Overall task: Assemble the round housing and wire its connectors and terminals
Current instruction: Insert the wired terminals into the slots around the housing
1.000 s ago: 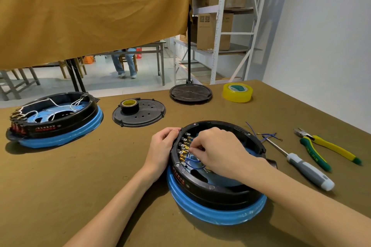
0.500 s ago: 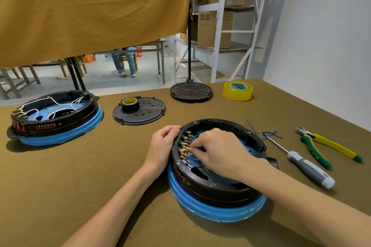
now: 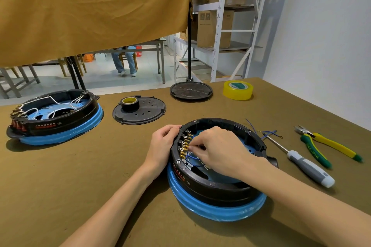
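Note:
A round black housing with a blue lower ring sits on the table in front of me. Its left inner wall carries a row of brass terminals. My left hand grips the housing's left outer rim. My right hand reaches inside, its fingertips pinching a blue wire at the terminals. The wire's end is hidden under my fingers.
A second housing with white wires stands far left. A black cover plate bears a black tape roll. Beyond lie a lamp base and yellow tape. Loose blue wires, a screwdriver and pliers lie right.
My right hand's fingertips have shifted slightly along the terminal row. The left hand keeps its grip on the rim, and the housing has not moved.

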Demonstrator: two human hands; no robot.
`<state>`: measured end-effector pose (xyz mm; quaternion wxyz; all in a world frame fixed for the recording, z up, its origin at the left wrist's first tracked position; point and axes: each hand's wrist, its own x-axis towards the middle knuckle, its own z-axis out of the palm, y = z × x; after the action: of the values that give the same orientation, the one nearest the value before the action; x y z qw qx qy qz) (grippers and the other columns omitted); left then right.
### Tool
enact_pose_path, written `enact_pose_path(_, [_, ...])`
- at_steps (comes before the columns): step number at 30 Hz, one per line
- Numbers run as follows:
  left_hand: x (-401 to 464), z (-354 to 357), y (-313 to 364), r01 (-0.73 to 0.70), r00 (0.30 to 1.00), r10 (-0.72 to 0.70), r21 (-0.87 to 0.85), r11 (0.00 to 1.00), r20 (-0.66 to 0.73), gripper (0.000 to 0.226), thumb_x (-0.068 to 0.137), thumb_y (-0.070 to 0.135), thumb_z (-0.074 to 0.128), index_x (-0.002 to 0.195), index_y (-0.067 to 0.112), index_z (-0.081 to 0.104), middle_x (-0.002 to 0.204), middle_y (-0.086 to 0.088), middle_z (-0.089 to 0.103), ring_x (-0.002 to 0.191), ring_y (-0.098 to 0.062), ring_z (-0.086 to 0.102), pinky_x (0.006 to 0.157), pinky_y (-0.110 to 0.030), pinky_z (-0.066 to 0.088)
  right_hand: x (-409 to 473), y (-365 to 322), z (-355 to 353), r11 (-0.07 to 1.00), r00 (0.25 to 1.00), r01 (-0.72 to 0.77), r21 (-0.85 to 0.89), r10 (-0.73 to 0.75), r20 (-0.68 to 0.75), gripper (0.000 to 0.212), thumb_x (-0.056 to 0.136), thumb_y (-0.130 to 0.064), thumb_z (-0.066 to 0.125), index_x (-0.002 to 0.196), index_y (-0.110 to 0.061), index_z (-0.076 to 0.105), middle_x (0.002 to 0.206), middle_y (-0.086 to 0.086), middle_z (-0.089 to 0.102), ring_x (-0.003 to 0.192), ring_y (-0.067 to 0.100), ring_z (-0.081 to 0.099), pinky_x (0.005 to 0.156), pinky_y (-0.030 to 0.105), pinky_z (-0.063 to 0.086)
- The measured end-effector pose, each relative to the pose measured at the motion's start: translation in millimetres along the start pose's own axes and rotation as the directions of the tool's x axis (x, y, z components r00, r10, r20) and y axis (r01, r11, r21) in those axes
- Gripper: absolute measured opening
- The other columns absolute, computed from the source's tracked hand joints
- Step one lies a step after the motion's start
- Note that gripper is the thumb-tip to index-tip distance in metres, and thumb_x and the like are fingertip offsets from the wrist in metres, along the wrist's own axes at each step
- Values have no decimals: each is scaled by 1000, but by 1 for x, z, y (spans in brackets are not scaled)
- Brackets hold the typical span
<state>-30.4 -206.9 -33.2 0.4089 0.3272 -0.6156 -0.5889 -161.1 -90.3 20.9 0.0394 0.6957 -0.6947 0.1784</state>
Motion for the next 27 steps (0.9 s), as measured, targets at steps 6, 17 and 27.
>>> enact_pose_path(6, [0, -1, 0, -7, 1000, 6, 33, 999, 21, 25, 107, 22, 51, 109, 16, 75, 98, -5, 78, 93, -19, 74, 77, -29, 58, 2, -1, 0, 1000, 1000, 9, -12, -9, -2, 26, 102, -40, 55, 103, -30, 80, 93, -8, 75, 85, 15, 66, 76, 36, 56])
enact_pose_path(17, [0, -3, 2, 16, 998, -24, 142, 990, 57, 33, 110, 16, 38, 111, 25, 70, 95, 16, 75, 89, 5, 69, 68, -9, 50, 12, -6, 4, 985, 998, -56, 166, 58, -2, 12, 95, -24, 69, 96, -20, 81, 90, -1, 77, 83, 14, 68, 81, 36, 59])
enact_pose_path(27, [2, -5, 3, 51, 994, -63, 130, 990, 94, 29, 109, 17, 42, 115, 26, 70, 99, 8, 77, 94, -8, 74, 75, -22, 56, 16, -1, 11, 940, 992, -124, 319, 118, 38, 8, 91, -21, 74, 90, -17, 80, 79, -5, 75, 72, 3, 68, 72, 26, 60])
